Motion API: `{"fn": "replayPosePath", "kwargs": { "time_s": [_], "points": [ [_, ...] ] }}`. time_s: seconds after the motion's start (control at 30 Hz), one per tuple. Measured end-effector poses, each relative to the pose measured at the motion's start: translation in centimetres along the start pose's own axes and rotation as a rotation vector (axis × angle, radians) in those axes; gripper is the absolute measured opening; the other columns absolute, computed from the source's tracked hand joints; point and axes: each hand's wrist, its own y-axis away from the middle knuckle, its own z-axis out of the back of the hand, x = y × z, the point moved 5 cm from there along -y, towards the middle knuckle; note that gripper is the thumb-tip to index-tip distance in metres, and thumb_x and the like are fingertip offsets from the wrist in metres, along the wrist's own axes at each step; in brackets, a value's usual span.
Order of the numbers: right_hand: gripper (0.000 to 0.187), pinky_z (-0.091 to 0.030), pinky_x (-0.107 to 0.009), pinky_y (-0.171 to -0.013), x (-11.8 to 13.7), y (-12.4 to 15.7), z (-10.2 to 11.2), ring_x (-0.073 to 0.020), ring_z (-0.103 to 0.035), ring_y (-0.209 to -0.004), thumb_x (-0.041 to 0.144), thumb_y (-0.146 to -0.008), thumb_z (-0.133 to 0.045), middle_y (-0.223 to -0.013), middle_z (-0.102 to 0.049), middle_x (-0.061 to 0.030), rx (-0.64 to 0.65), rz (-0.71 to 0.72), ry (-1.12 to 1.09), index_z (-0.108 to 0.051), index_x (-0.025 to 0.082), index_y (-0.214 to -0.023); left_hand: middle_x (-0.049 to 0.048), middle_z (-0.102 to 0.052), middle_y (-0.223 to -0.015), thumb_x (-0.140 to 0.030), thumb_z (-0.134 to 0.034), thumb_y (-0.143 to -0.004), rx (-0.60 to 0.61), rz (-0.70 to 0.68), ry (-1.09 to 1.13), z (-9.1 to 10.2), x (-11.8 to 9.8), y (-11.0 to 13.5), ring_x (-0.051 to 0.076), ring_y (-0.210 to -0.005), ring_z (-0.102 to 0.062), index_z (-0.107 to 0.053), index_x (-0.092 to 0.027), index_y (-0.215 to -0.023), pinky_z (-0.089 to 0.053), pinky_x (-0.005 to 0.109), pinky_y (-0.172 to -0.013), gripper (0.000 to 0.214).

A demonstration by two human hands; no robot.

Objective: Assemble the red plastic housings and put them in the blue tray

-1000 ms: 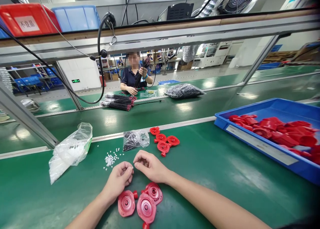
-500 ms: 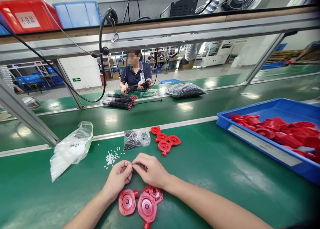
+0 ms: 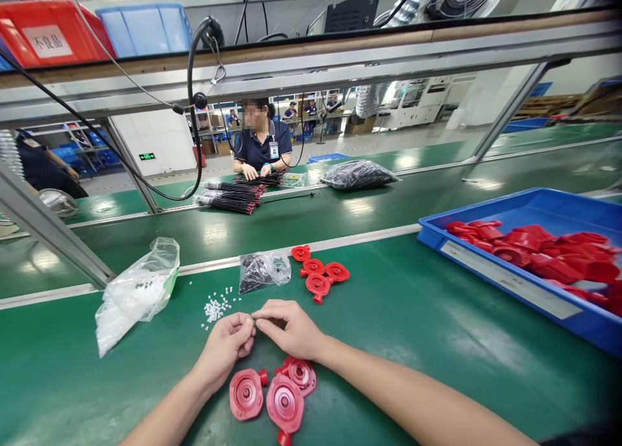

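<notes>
Fingertips of my left hand [image 3: 227, 342] and my right hand [image 3: 287, 329] meet above the green bench, both closed in a pinch. Whatever is between them is too small to make out. Just behind my left hand lies a loose pile of small white plastic pieces [image 3: 214, 308]. Below my hands sit several red round plastic housings with side spouts, one [image 3: 246, 394] on the left and another [image 3: 285, 404] beside it. A second group of red housings [image 3: 317, 284] lies beyond my right hand, next to a clear bag of small dark parts [image 3: 262, 271].
At left stands an open plastic bag of white pieces [image 3: 138, 297]. A blue tray [image 3: 510, 284] heaped with red parts [image 3: 558, 255] fills the right side. Across the bench a person [image 3: 265, 141] handles black wires near bundled wires [image 3: 230, 196] and a dark bag [image 3: 359, 174]. A black cable [image 3: 194, 141] hangs ahead.
My hands stay pinched together with barely any movement. The person opposite has lowered their hands onto the wires. Another person has come into view at the far left.
</notes>
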Motion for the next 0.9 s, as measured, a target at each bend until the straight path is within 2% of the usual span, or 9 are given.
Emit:
{"fn": "replayPosePath", "kwargs": {
  "time_s": [0.1, 0.2, 0.27, 0.37, 0.47, 0.57, 0.63, 0.73, 0.9],
  "points": [
    [0.022, -0.052, -0.028, -0.069, 0.5, 0.2, 0.1, -0.0175, -0.066, -0.073, 0.023, -0.098, -0.059, -0.083, -0.073, -0.0064, 0.040, 0.142, 0.092, -0.079, 0.019, -0.101, -0.0061, -0.045, -0.055, -0.061, -0.079, -0.078, 0.011, 0.008, -0.080, -0.1, 0.0, 0.2, 0.006, -0.050, -0.029, -0.054, -0.016, -0.076, -0.018, 0.022, -0.051, 0.051],
    [0.020, -0.049, -0.027, -0.061, 0.8, 0.4, 0.4, -0.0167, -0.065, -0.067, 0.022, -0.096, -0.060, -0.078, -0.073, -0.0053, 0.049, 0.203, 0.220, -0.079, 0.019, -0.094, -0.0036, -0.050, -0.062, -0.060, -0.067, -0.087, 0.059, 0.028, -0.304, 0.3, -0.9, 1.1, 0.009, -0.054, -0.036, -0.056, -0.017, -0.081, -0.025, 0.023, -0.053, 0.045],
    [0.020, -0.047, -0.027, -0.058, 0.9, 0.5, 0.9, -0.0159, -0.063, -0.064, 0.022, -0.095, -0.060, -0.075, -0.072, -0.0046, 0.023, 0.204, 0.282, -0.078, 0.020, -0.089, -0.0011, -0.058, -0.076, -0.049, -0.076, -0.081, 0.159, 0.018, -0.578, 0.5, -2.1, 2.2, 0.012, -0.066, -0.045, -0.064, -0.018, -0.091, -0.034, 0.024, -0.060, 0.035],
    [0.022, -0.047, -0.028, -0.058, 1.2, 0.5, 1.6, -0.0159, -0.063, -0.062, 0.022, -0.096, -0.058, -0.073, -0.072, -0.0048, -0.021, 0.208, 0.321, -0.078, 0.019, -0.088, -0.0004, -0.061, -0.103, -0.029, -0.094, -0.059, 0.330, -0.014, -0.956, 0.3, -3.6, 4.1, 0.017, -0.090, -0.052, -0.071, -0.023, -0.094, -0.040, 0.024, -0.075, 0.042],
    [0.021, -0.048, -0.028, -0.057, 1.7, 0.5, 2.1, -0.0162, -0.063, -0.062, 0.022, -0.096, -0.059, -0.073, -0.072, -0.0055, -0.052, 0.206, 0.311, -0.078, 0.020, -0.088, -0.0010, -0.061, -0.100, -0.025, -0.089, -0.066, 0.335, -0.055, -1.085, 0.0, -4.1, 4.8, 0.018, -0.091, -0.054, -0.067, -0.022, -0.083, -0.040, 0.026, -0.077, 0.028],
    [0.019, -0.048, -0.028, -0.056, 2.8, 0.7, 1.9, -0.0160, -0.063, -0.061, 0.021, -0.095, -0.060, -0.074, -0.072, -0.0055, -0.073, 0.231, 0.253, -0.077, 0.020, -0.088, -0.0005, -0.063, -0.085, -0.033, -0.074, -0.085, 0.219, -0.074, -0.892, 0.0, -3.3, 3.8, 0.017, -0.077, -0.056, -0.065, -0.021, -0.093, -0.042, 0.026, -0.068, 0.017],
    [0.018, -0.048, -0.028, -0.056, 3.5, 0.9, 1.3, -0.0156, -0.063, -0.061, 0.019, -0.094, -0.060, -0.073, -0.072, -0.0048, -0.039, 0.255, 0.197, -0.077, 0.020, -0.089, 0.0016, -0.064, -0.081, -0.047, -0.065, -0.092, 0.124, -0.080, -0.623, 0.1, -2.5, 2.8, 0.018, -0.071, -0.059, -0.065, -0.019, -0.103, -0.046, 0.027, -0.060, 0.030],
    [0.019, -0.047, -0.027, -0.056, 3.6, 1.1, 0.4, -0.0150, -0.062, -0.061, 0.019, -0.095, -0.060, -0.074, -0.072, -0.0039, 0.033, 0.233, 0.174, -0.078, 0.021, -0.088, 0.0060, -0.068, -0.085, -0.062, -0.069, -0.086, -0.010, -0.080, -0.253, 0.2, -1.6, 1.8, 0.019, -0.074, -0.064, -0.067, -0.015, -0.115, -0.055, 0.029, -0.063, 0.056],
    [0.025, -0.044, -0.028, -0.056, 2.2, 0.8, 0.6, -0.0146, -0.057, -0.059, 0.025, -0.097, -0.059, -0.068, -0.066, -0.0029, -0.024, 0.114, 0.228, -0.078, 0.021, -0.082, 0.0116, -0.071, -0.118, -0.057, -0.081, -0.080, -0.059, -0.072, 0.070, -0.3, -1.6, 2.0, 0.024, -0.101, -0.067, -0.070, -0.019, -0.127, -0.061, 0.037, -0.087, 0.061]
  ]
}}
